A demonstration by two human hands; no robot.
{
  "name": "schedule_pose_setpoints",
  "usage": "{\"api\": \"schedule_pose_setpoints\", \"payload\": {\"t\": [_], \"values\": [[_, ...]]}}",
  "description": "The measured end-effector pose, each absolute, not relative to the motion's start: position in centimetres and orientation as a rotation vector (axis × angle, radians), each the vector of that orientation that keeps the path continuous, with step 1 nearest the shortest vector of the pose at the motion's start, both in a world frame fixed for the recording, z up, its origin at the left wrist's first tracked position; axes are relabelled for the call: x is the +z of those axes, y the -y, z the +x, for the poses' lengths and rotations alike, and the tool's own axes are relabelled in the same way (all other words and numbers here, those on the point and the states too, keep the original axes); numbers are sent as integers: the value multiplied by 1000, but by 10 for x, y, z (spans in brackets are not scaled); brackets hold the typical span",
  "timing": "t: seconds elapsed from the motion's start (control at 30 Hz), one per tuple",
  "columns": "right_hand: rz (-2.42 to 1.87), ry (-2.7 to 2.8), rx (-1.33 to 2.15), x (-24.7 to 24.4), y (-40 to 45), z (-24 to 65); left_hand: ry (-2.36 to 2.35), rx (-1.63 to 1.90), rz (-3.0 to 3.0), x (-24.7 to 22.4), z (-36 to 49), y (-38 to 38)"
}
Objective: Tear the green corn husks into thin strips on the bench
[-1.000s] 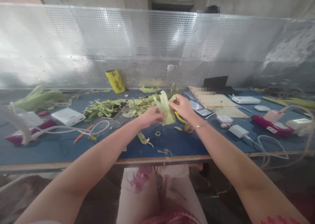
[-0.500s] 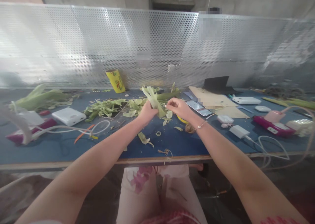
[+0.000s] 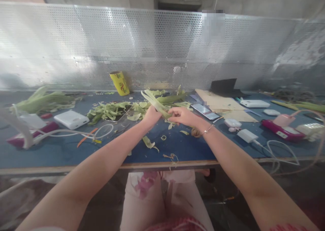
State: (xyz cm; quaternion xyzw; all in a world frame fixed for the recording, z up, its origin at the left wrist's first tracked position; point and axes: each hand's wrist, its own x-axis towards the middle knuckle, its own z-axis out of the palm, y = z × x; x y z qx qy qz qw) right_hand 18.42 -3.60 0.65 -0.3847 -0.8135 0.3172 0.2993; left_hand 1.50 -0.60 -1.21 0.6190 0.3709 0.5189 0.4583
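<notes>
Currently held leaf (image 3: 155,100): its long axis runs aslant, the free end pointing away from the person and to the left, the other end toward the right hand.
Leaf's place: above the middle of the bench (image 3: 96,156), in front of the loose greens.
Leaf's look: pale green, almost white along the free part, split into two narrow strips at the top; the lower end is greener.
Left hand (image 3: 151,117): closed around the lower part of the held leaf, thumb side up.
Right hand (image 3: 182,116): fingers bent, tips at the leaf's lower end; whether they pinch it, I cannot tell.
Green heap (image 3: 108,111): thin, limp, curling strips, left of the left hand.
Curled scrap (image 3: 149,144): a dry-looking, twisted piece on the near side of the hands.
Fibre tangle (image 3: 172,157): fine loops near the bench's front edge.
Bench surface: smooth and blue, with a wood-coloured edge.
Screen (image 3: 122,41): shiny metal, punched with small round holes.
Yellow container (image 3: 119,84): rounded, printed, tilted, near the screen.
</notes>
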Motion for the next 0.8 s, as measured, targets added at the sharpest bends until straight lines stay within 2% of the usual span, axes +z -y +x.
{"api": "schedule_pose_setpoints", "payload": {"t": [0.13,0.43,0.8], "values": [[-991,2232,985,6,38,185,-908,1336,1413,-9,17,9],[-1093,2047,934,6,32,186,-665,1349,850,17,14,19],[-949,2147,1128,3,29,189,-482,1461,680,19,9,11]]}}
